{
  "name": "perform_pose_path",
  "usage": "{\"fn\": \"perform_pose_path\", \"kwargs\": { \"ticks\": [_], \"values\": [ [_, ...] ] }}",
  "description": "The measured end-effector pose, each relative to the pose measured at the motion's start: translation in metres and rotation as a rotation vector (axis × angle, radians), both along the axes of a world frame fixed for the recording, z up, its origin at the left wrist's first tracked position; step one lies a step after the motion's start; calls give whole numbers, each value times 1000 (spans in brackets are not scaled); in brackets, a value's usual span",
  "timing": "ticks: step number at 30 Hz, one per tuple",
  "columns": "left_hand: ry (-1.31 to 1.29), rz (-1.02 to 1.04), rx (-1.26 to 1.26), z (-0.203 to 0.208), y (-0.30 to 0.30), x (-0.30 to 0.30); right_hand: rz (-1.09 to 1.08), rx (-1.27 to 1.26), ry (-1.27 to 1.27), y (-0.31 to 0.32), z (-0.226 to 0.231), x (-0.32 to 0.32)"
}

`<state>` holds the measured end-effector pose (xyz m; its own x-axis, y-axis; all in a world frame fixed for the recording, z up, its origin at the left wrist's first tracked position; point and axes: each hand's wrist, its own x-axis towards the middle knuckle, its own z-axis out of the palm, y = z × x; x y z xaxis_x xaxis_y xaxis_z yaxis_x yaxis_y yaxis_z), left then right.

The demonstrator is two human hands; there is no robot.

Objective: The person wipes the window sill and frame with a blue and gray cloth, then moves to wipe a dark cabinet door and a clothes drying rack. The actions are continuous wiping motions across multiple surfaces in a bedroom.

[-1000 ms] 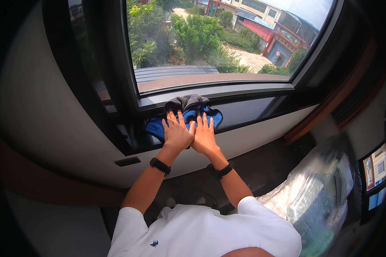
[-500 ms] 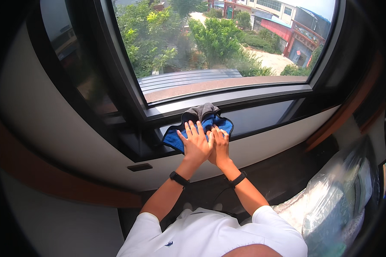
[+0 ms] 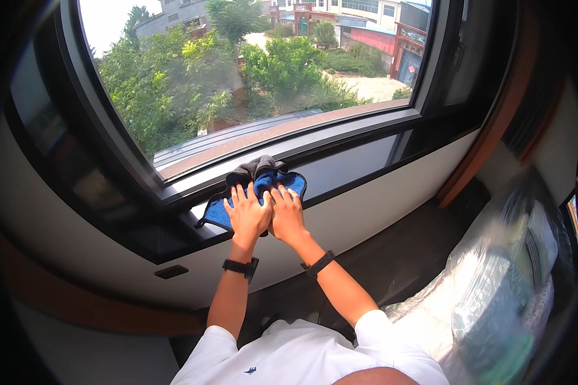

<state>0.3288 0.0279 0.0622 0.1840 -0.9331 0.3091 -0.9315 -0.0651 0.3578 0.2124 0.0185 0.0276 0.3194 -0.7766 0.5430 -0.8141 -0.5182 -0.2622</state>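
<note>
the dark window sill [image 3: 366, 168] runs under the glass, glossy and slightly curved in my view. on it lies a blue cloth [image 3: 263, 192] with a grey bunched-up part at its far edge against the frame. my left hand [image 3: 247, 215] and right hand [image 3: 288, 215] press flat on the cloth, side by side.

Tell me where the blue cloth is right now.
In the head view, the blue cloth lies on the dark window sill, left of centre, just below the window frame, with the left hand and right hand pressed flat on it.
</note>
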Motion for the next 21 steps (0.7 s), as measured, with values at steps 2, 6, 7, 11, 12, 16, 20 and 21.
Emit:
{"fn": "perform_pose_path", "kwargs": {
  "ticks": [2,6,7,11,12,16,20,21],
  "values": [
    [47,14,-13,0,3,12,-45,31,12,-5,5,-1],
    [34,201,24,4,14,47,-28,91,-86,-6,14,1],
    [73,233,27,4,14,50,-41,89,-63,-5,16,0],
    [-98,227,78,-1,12,47,12,116,33,-9,22,-14],
    [-146,250,78,-3,10,44,14,104,29,-15,24,-23],
    [-258,164,18,-6,-2,30,66,227,104,-48,32,-60],
    [-183,163,53,-8,-42,-6,-9,369,172,-74,34,-91],
    [-161,213,99,-8,-54,-18,14,399,150,-77,34,-98]
  ]
}}
